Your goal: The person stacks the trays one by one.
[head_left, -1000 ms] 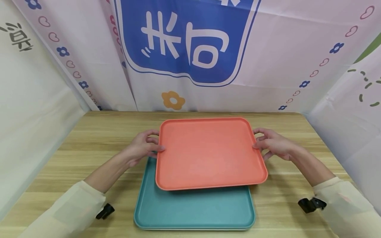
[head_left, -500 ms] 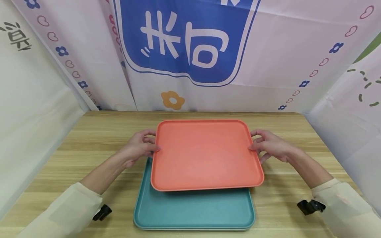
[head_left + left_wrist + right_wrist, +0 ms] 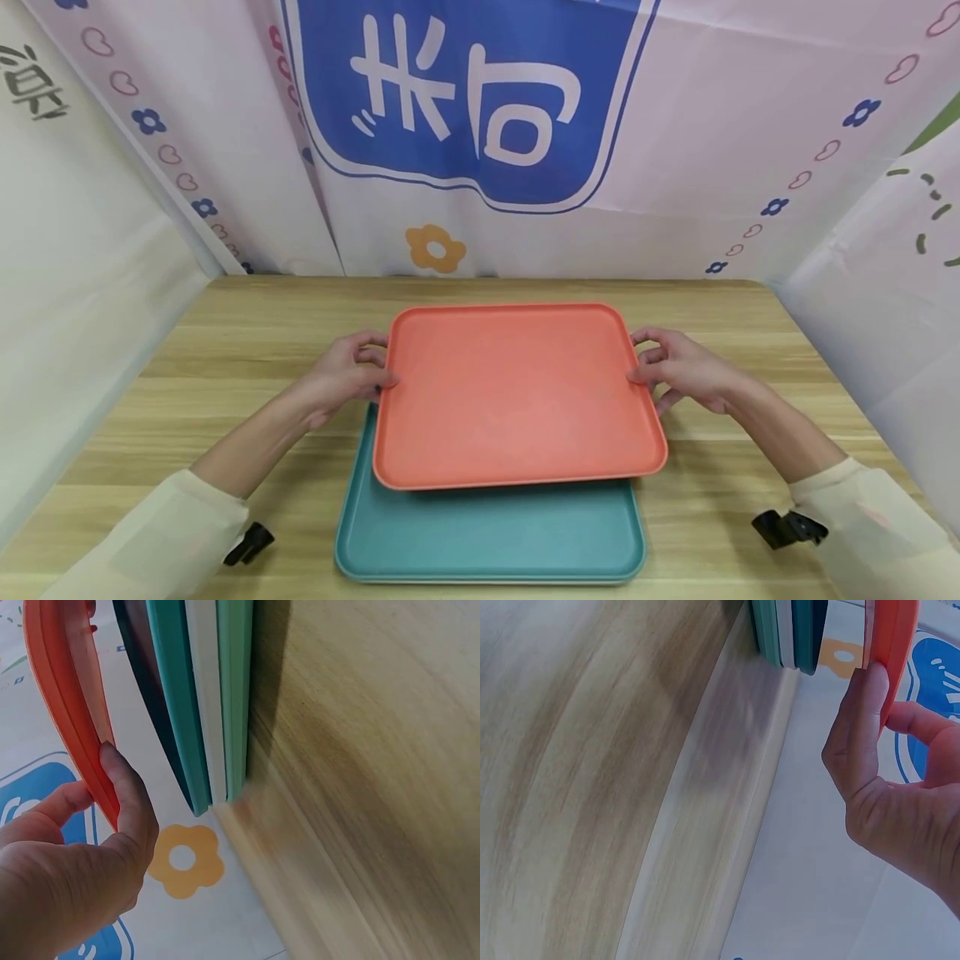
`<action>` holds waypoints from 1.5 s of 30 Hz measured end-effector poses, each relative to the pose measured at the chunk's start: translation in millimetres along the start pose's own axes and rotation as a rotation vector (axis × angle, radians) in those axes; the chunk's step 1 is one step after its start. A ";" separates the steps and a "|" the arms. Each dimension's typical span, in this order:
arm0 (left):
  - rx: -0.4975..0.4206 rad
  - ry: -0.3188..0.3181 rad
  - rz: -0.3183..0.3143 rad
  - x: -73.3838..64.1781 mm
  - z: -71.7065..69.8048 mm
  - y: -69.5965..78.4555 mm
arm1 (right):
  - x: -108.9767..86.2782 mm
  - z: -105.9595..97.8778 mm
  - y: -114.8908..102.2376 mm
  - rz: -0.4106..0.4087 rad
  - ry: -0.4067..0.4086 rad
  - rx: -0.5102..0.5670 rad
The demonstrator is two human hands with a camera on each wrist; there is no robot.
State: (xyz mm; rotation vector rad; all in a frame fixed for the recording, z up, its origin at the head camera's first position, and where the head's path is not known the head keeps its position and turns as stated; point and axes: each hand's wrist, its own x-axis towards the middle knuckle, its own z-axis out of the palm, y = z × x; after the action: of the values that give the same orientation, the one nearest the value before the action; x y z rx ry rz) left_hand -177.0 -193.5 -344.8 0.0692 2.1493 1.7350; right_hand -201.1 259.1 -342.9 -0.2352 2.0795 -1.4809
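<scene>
A coral-red rectangular tray (image 3: 517, 392) with a raised rim is held between both hands, above a stack of trays. My left hand (image 3: 347, 375) pinches its left edge, thumb on top and fingers beneath. At the opposite edge my right hand (image 3: 684, 367) pinches it the same way. The stack's top tray is teal (image 3: 491, 537); its far part is hidden under the red one. In the left wrist view a gap separates the red tray from the teal tray (image 3: 176, 705), and below that lie a white tray (image 3: 206, 697) and a light green tray (image 3: 235, 697).
The stack lies on a wood-grain table (image 3: 225, 367). White printed cloth (image 3: 697, 150) walls the back and both sides, close behind the table's far edge. Black clips (image 3: 787, 529) sit by the sleeves.
The red tray, with both hands on it, has shifted left and slightly toward the front. Its left edge moved most. The teal tray stays where it was.
</scene>
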 end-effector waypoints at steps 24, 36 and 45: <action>0.043 -0.067 -0.020 -1.7 -8.4 -4.7 | -3.1 9.5 2.5 0.024 -0.008 -0.004; 0.051 -0.092 -0.024 -5.7 -9.8 -5.7 | -4.7 16.2 4.3 0.026 -0.028 -0.026; 0.074 -0.102 -0.013 -7.8 -10.2 -7.9 | -5.0 20.4 6.2 0.046 -0.063 -0.023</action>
State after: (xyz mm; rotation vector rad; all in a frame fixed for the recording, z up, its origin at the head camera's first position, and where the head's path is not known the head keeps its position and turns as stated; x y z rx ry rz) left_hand -171.4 -207.0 -348.6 0.1594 2.1344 1.6086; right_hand -184.8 247.2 -351.4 -0.2385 2.0397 -1.4056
